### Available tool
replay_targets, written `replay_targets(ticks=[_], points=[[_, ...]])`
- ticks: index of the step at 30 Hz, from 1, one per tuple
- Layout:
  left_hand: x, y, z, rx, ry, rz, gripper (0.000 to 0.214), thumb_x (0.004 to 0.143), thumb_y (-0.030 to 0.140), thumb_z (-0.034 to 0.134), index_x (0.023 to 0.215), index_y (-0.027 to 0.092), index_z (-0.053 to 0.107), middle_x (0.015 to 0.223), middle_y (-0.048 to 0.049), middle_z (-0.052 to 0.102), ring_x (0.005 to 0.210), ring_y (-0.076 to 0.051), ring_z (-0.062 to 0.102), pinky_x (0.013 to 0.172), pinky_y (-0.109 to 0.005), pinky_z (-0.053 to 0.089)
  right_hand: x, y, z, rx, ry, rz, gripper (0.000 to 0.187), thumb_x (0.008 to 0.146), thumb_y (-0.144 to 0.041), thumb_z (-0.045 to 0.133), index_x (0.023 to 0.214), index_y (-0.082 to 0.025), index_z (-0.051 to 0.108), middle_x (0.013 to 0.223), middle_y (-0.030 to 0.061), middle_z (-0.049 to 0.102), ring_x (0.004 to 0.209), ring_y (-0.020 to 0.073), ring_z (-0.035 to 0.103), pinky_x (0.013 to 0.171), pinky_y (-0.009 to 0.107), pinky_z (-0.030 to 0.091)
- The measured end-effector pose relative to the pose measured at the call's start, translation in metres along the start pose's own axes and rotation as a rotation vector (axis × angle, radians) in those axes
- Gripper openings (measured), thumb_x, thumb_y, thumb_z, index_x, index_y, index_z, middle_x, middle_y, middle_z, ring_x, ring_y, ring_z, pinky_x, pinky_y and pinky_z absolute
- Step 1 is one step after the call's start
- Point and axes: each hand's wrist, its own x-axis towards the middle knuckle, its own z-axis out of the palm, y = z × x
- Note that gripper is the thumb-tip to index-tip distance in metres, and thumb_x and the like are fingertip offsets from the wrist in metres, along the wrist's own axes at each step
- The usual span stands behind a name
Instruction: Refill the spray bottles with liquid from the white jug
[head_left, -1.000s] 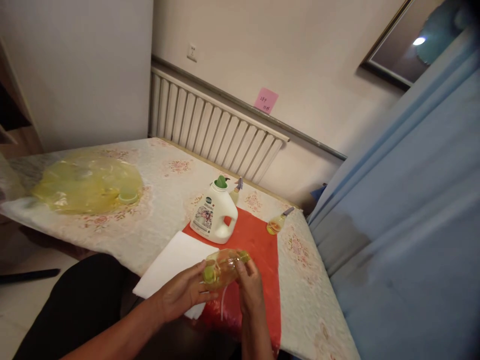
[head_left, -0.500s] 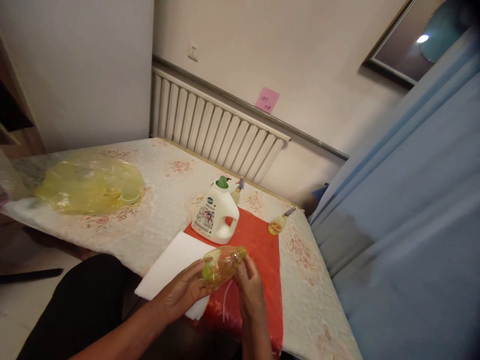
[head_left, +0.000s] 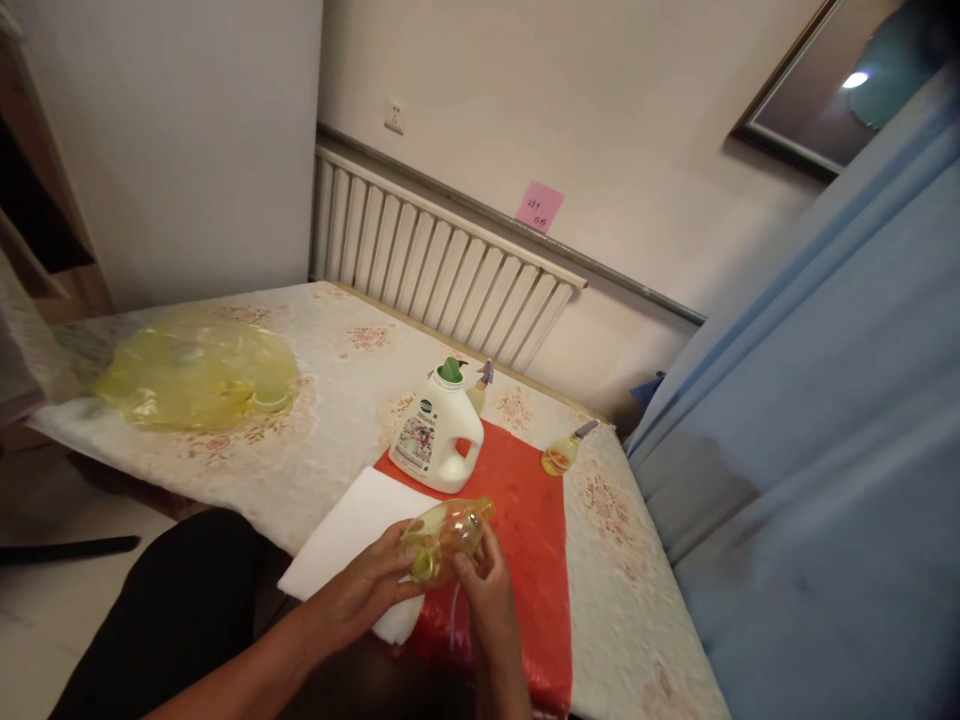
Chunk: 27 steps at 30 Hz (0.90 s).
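Observation:
A see-through yellow plastic bottle (head_left: 450, 528) lies tilted between my hands, its neck pointing up and to the right. My left hand (head_left: 379, 572) is wrapped round the bottle's base end. On the side nearer the neck, my right hand (head_left: 486, 578) grips it with thumb and fingers. Beneath the hands are a red sheet (head_left: 529, 540) and a white folded cloth or paper (head_left: 341, 530). Just beyond them stands a white jug (head_left: 439, 435) with a handle, a printed label and a green spout at its mouth.
A small spray bottle (head_left: 559, 458) with yellow liquid stands right of the jug; another (head_left: 481, 388) is partly hidden behind it. A yellow plastic bag (head_left: 187, 375) and a pale green cap (head_left: 271, 398) lie left on the flowered tablecloth (head_left: 345, 370). A blue curtain (head_left: 810, 400) hangs at right.
My right hand has shifted from the bottle's neck down onto its body. The neck now shows uncovered. The whole view has moved slightly.

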Motion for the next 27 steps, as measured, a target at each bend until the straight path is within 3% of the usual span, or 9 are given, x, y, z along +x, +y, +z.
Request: replay_targets(ticks=[6, 10, 16, 19, 27], points=[[-0.006, 0.003, 0.000, 0.050, -0.021, -0.050, 0.048, 0.083, 0.034, 0.070, 0.126, 0.019, 0.054, 0.140, -0.0133, 0.055, 0.129, -0.029, 0.054, 0.111, -0.049, 0.039, -0.005, 0.004, -0.006, -0.006, 0.031, 0.017, 0.063, 0.069, -0.038, 0.081, 0.125, -0.018, 0.063, 0.126, 0.0127, 0.068, 0.117, 0.0304, 0.064, 0.098, 0.041, 0.053], [-0.005, -0.004, 0.000, 0.133, -0.031, -0.055, 0.049, 0.086, 0.045, 0.067, 0.127, 0.021, 0.054, 0.139, -0.0129, 0.055, 0.129, -0.028, 0.053, 0.109, -0.048, 0.040, -0.010, 0.008, -0.016, -0.034, 0.069, 0.010, 0.065, 0.067, -0.039, 0.081, 0.127, -0.018, 0.063, 0.128, 0.0133, 0.067, 0.117, 0.0313, 0.064, 0.098, 0.043, 0.053], [0.003, -0.016, 0.001, 0.279, 0.012, 0.026, 0.070, 0.075, 0.057, 0.075, 0.130, 0.023, 0.050, 0.141, -0.0140, 0.053, 0.131, -0.029, 0.051, 0.111, -0.047, 0.035, -0.022, 0.017, -0.035, -0.116, 0.099, 0.046, 0.067, 0.065, -0.035, 0.082, 0.126, -0.017, 0.063, 0.129, 0.0134, 0.067, 0.119, 0.0317, 0.063, 0.102, 0.044, 0.051], [0.005, -0.018, 0.002, 0.419, -0.025, 0.050, 0.073, 0.072, 0.052, 0.078, 0.132, 0.022, 0.050, 0.140, -0.0140, 0.054, 0.134, -0.030, 0.047, 0.114, -0.047, 0.031, -0.030, 0.022, -0.043, -0.187, 0.165, 0.070, 0.069, 0.063, -0.030, 0.081, 0.128, -0.017, 0.063, 0.129, 0.0126, 0.066, 0.122, 0.0326, 0.061, 0.103, 0.045, 0.050], [0.004, -0.013, 0.015, 0.768, -0.110, -0.054, 0.069, 0.068, 0.025, 0.074, 0.133, 0.024, 0.053, 0.131, -0.0071, 0.063, 0.120, -0.030, 0.058, 0.101, -0.044, 0.046, -0.049, 0.026, -0.059, -0.332, 0.226, 0.035, 0.066, 0.062, -0.028, 0.081, 0.126, -0.019, 0.066, 0.128, 0.0104, 0.067, 0.120, 0.0331, 0.062, 0.102, 0.044, 0.052]])
